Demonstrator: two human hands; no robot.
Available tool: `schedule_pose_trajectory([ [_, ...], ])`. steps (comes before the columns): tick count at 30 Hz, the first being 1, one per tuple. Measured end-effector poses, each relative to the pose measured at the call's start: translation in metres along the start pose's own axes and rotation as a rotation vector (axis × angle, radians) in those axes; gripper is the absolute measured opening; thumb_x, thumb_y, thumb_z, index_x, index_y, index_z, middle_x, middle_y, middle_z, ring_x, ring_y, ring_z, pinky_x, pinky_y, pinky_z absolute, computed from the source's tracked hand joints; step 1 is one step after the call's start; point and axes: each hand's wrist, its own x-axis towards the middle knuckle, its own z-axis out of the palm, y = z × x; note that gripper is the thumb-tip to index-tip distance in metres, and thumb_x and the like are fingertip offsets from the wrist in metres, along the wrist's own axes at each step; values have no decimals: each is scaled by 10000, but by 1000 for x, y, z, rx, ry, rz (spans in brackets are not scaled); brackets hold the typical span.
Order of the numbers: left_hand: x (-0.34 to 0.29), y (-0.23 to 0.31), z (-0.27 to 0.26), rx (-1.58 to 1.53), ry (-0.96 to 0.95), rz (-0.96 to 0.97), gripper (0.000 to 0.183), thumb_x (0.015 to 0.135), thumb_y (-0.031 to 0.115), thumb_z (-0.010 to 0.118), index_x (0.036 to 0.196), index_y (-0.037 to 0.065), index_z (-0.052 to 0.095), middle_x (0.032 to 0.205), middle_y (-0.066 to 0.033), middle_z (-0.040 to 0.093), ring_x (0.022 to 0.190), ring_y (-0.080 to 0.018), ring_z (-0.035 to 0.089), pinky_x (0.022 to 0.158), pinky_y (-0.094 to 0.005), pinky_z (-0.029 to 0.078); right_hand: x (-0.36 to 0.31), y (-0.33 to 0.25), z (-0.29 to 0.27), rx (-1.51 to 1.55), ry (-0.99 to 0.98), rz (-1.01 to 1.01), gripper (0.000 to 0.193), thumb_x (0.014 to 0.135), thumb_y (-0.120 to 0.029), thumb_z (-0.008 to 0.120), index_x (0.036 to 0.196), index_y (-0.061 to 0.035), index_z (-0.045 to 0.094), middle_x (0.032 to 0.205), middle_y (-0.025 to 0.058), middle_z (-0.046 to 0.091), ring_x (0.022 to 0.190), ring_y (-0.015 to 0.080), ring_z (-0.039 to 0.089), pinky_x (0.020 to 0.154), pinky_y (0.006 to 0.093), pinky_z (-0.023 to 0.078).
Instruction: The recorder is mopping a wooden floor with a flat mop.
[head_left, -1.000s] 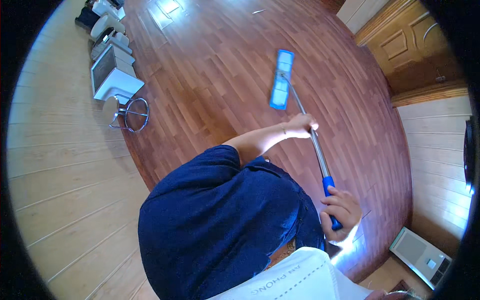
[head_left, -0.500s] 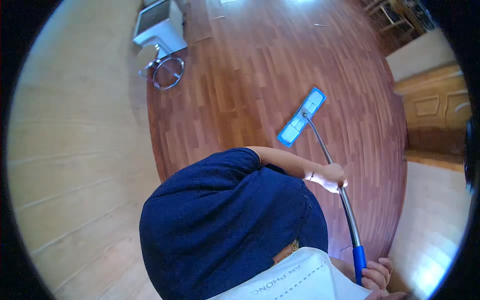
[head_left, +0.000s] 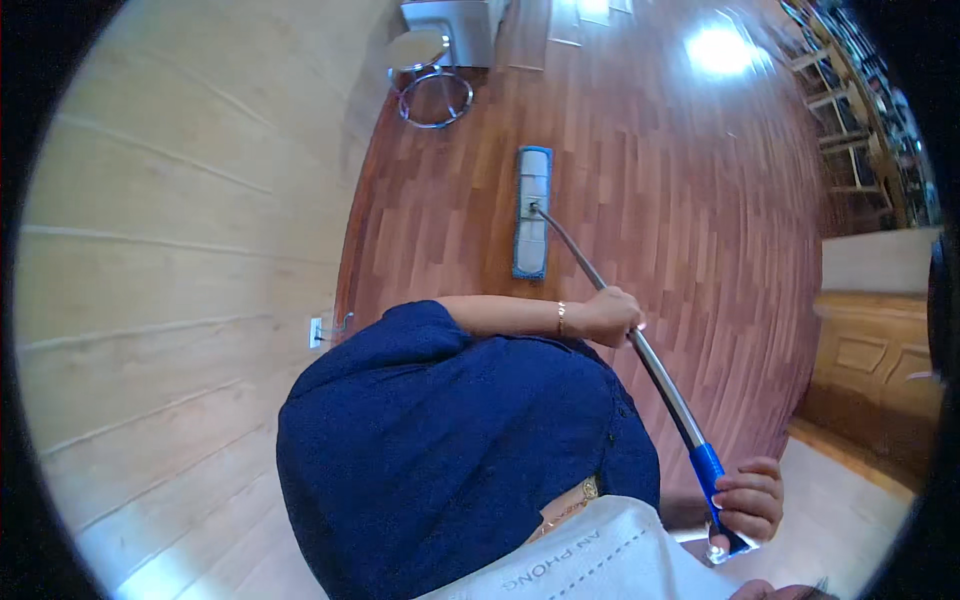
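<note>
Exposure moderate overall; floor [head_left: 640, 180] mid-bright, with one blown-out glare spot far right and weaker reflections far centre. Wall [head_left: 190, 280] evenly lit, hot patch near left, soft shadow by the stool [head_left: 418, 50]. Navy shirt [head_left: 450, 430] runs dark, folds still readable. Mop [head_left: 533, 175] acceptably sharp. Shelving [head_left: 850, 110] far right smears at the rim. Strong fisheye: wall seams bow, corners go black.

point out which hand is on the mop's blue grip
The right hand, on the blue grip; the left hand holds the bare metal pole, nearer the flat mop head.
</note>
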Motion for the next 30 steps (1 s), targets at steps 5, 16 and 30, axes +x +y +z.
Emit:
schedule_pose_trajectory([
  [5, -39, -48, -20, 107, 244, -91, 130, 648, 245, 626, 638, 119, 654, 699, -122, 652, 711, -321, 656, 599, -469, 503, 33, 50, 36, 283, 17, -159, 366, 862, -430, 630, 724, -99, 555, 681, 53, 646, 636, 210, 665, 577, 347, 499],
  [16, -140, -83, -45, 162, 228, -381, 101, 679, 221, 591, 674, 136, 643, 735, -121, 647, 754, -333, 641, 646, -480, 488, 80, 66, 99, 418, -378, -267, 350, 717, -343, 760, 770, -27, 619, 748, 114, 641, 738, 281, 685, 648, 376, 545],
  [30, -191, -10, 16, 208, 403, -713, 296, 828, 361, 597, 665, 116, 630, 755, -113, 655, 771, -333, 631, 673, -481, 471, 32, 102, 91, 913, -543, -240, 217, 740, -259, 764, 773, -85, 640, 812, 71, 660, 890, 283, 672, 862, 433, 472],
])
